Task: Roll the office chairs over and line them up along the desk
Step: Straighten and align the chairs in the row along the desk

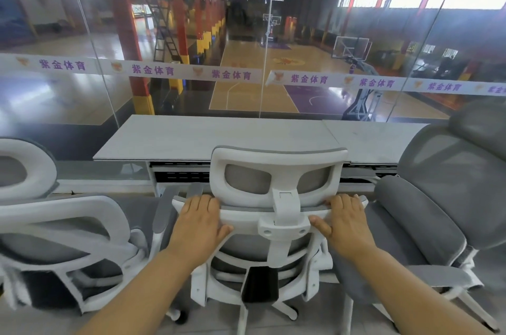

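In front of the long pale grey flat-topped desk (219,137), squarely facing its edge: white-framed grey mesh office chair (282,159), held by the backrest's top rail. Left hand (200,225) and right hand (345,225) either side of the headrest post, fingers (201,202) pressed together and hooked over the rail, thumbs against its rear. Probably rolls lightly on castors; stiff frame, soft mesh, so better pushed at the rail than the headrest. Second grey chair (438,184) near the desk's right end, third grey chair (68,214) past its left end.
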Tool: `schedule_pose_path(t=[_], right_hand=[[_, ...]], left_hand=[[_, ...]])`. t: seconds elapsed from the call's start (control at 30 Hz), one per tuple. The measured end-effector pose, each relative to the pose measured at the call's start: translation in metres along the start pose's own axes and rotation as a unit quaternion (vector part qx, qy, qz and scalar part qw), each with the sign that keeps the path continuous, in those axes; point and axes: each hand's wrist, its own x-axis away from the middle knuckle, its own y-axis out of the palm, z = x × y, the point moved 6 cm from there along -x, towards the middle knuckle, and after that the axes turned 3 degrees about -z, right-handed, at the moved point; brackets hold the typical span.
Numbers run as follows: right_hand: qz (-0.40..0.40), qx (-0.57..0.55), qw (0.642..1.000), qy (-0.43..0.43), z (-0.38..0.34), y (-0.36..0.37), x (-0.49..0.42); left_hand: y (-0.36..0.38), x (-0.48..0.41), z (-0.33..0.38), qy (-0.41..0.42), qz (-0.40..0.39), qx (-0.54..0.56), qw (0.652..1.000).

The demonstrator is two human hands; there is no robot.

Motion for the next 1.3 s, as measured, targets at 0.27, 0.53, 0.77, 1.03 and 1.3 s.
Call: schedule_pose_path(t=[0.27, 0.53, 0.77, 1.03, 1.3], right_hand=[[0.006, -0.012, 0.999, -0.048, -0.021, -0.007, 0.010], [-0.010, -0.017, 0.999, -0.037, -0.025, -0.009, 0.015], [-0.003, -0.021, 0.999, -0.030, -0.028, -0.009, 0.019], [0.025, -0.012, 0.999, -0.041, -0.033, -0.009, 0.024], [0.019, -0.018, 0.998, -0.051, -0.029, -0.008, 0.022]], left_hand=[[-0.001, 0.002, -0.001, -0.003, 0.005, 0.016, 1.000], [-0.002, 0.006, 0.002, -0.006, 0.016, 0.012, 1.000], [-0.004, 0.008, 0.002, -0.003, 0.024, 0.002, 1.000], [-0.003, 0.012, 0.000, -0.001, 0.007, -0.009, 1.000], [-0.005, 0.010, 0.003, -0.010, -0.005, -0.007, 1.000]])
